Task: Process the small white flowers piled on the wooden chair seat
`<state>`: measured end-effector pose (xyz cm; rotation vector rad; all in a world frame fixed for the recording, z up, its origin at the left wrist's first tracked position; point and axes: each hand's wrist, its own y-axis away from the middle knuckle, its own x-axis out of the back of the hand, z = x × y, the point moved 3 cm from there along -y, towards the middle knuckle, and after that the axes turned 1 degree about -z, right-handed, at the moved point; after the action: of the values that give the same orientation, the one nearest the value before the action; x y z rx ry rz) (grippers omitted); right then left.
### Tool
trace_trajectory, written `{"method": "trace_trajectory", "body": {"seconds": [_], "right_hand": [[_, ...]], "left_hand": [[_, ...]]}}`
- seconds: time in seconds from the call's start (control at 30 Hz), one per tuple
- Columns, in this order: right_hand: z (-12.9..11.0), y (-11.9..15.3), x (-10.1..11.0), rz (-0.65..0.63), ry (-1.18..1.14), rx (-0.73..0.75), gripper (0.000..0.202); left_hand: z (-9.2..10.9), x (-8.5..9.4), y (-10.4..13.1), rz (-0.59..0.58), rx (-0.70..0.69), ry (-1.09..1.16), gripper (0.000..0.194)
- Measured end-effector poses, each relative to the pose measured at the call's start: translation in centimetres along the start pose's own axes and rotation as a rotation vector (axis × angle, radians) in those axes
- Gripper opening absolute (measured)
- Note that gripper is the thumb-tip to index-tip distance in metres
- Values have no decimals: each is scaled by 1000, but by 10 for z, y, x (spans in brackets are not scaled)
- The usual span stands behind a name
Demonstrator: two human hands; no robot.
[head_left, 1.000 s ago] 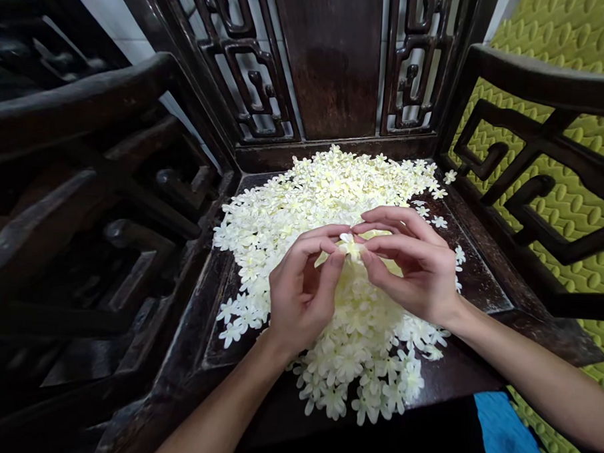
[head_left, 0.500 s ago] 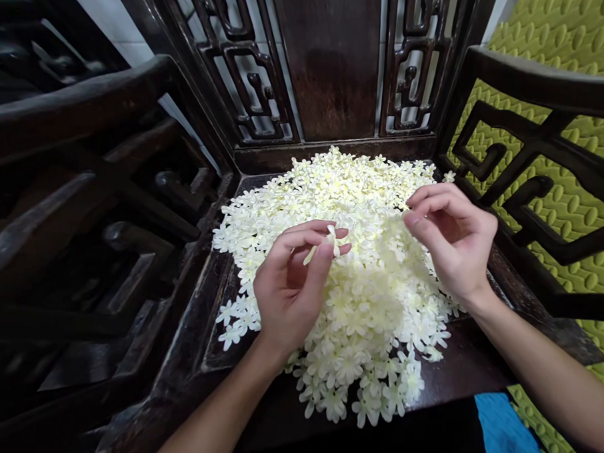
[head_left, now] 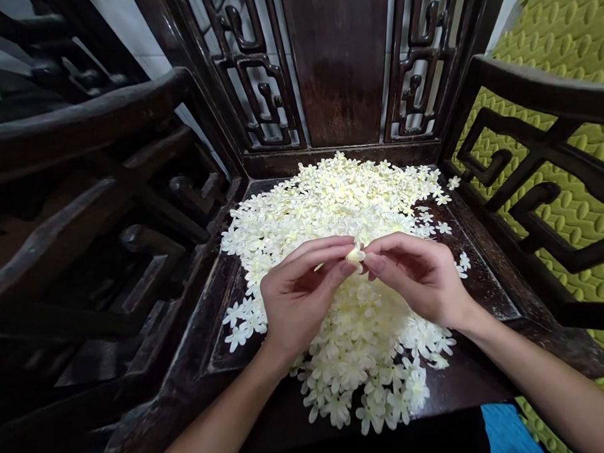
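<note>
Between the fingertips of both hands is a small pale-yellow artificial flower (head_left: 355,255). My left hand (head_left: 304,290) pinches it from the left, fingers and thumb closed. From the right, my right hand (head_left: 420,275) meets it with thumb and index finger pressed together; whether a second small piece is in that pinch is hidden. Both hands are held over a large heap of white and pale-yellow flowers (head_left: 303,206). The heap covers much of a dark wooden chair seat (head_left: 484,288) and reaches its front edge.
Carved dark armrests stand at the left (head_left: 148,180) and right (head_left: 545,150), with a tall wooden backrest (head_left: 339,68) behind. A few loose flowers (head_left: 463,263) lie at the seat's right side. Green textured padding (head_left: 580,38) and blue cloth (head_left: 515,439) show at right.
My right hand has moved left from above the heap's right side to meet my left hand at the flower. The view has shifted slightly.
</note>
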<state>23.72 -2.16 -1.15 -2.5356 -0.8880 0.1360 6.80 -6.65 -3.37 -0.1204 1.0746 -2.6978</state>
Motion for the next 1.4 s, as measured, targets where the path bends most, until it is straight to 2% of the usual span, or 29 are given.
{"method": "trace_trajectory", "body": {"seconds": [0.5,1.4], "right_hand": [[-2,-2,-3,-13,61,86,20],[-1,-1,-1,-22,74,70,16]], "left_hand": [[-3,0,1,7,0,15,33],[-3,0,0,-7,6,-9,34]]}}
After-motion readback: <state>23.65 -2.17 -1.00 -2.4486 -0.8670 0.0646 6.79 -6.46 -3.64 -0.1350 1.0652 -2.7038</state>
